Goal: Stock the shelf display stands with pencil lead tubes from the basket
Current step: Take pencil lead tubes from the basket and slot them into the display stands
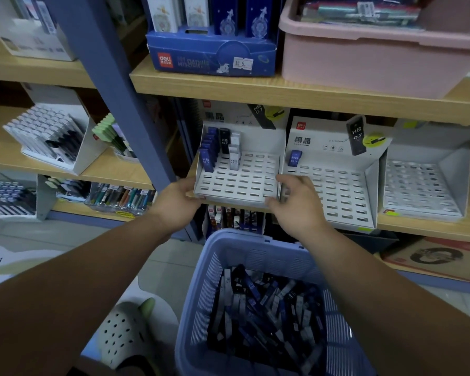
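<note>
Three white slotted display stands sit side by side on the middle shelf. The left stand (244, 180) holds several blue, black and white lead tubes (209, 156) along its left side. My left hand (174, 199) grips its front left corner and my right hand (296, 202) grips its front right corner. The middle stand (337, 191) carries one blue tube (295, 158) at its back left. The right stand (421, 185) has no tubes. Below my arms, a blue plastic basket (228, 267) on the floor is full of loose lead tubes (266, 308).
A blue shelf upright (114, 77) rises left of the stands. A pink tub (364, 55) and a blue pen box (212, 55) sit on the shelf above. Pen displays fill the left shelves. A perforated clog (122, 332) lies on the floor beside the basket.
</note>
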`<action>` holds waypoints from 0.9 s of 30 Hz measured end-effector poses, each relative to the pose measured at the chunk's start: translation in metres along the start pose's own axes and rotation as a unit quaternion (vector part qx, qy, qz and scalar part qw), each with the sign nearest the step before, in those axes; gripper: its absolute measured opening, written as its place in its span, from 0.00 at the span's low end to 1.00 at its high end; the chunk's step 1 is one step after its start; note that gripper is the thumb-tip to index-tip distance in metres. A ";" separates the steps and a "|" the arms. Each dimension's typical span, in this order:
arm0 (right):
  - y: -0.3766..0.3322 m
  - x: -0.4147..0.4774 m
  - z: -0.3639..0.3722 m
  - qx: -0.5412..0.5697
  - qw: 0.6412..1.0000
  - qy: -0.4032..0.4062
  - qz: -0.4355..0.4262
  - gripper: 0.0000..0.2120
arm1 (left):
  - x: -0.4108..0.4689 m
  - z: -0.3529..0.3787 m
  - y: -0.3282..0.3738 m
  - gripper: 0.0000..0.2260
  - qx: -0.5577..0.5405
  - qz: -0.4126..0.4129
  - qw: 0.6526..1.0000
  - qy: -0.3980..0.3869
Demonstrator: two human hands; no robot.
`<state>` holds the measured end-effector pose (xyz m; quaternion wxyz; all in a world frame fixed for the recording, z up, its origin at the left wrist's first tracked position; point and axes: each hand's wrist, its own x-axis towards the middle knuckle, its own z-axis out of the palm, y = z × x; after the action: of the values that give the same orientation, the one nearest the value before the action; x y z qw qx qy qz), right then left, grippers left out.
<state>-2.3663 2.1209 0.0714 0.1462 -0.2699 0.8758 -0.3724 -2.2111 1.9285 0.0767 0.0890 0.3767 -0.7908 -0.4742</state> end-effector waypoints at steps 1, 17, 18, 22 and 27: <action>0.001 -0.004 -0.002 -0.002 1.000 0.025 -0.017 0.24 | -0.003 0.000 -0.002 0.19 -0.004 0.001 1.000 0.008; 0.126 -0.106 0.070 -0.139 0.914 -0.367 0.101 0.17 | -0.142 0.040 -0.161 0.12 0.046 -0.126 0.985 -0.112; 0.136 -0.110 0.078 -0.149 0.903 -0.383 0.125 0.22 | -0.142 0.045 -0.163 0.14 0.043 -0.124 0.986 -0.103; 0.167 -0.115 0.105 -0.196 0.875 -0.409 0.172 0.41 | -0.140 0.067 -0.163 0.14 0.018 -0.130 0.990 -0.042; 0.189 -0.109 0.134 -0.227 0.897 -0.308 0.222 0.44 | -0.148 0.082 -0.169 0.16 0.022 -0.073 0.997 0.007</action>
<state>-2.2857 2.2162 -0.1524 0.4222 -0.1960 0.8848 -0.0193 -2.0624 2.0400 -0.0732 0.0513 0.4386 -0.7707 -0.4593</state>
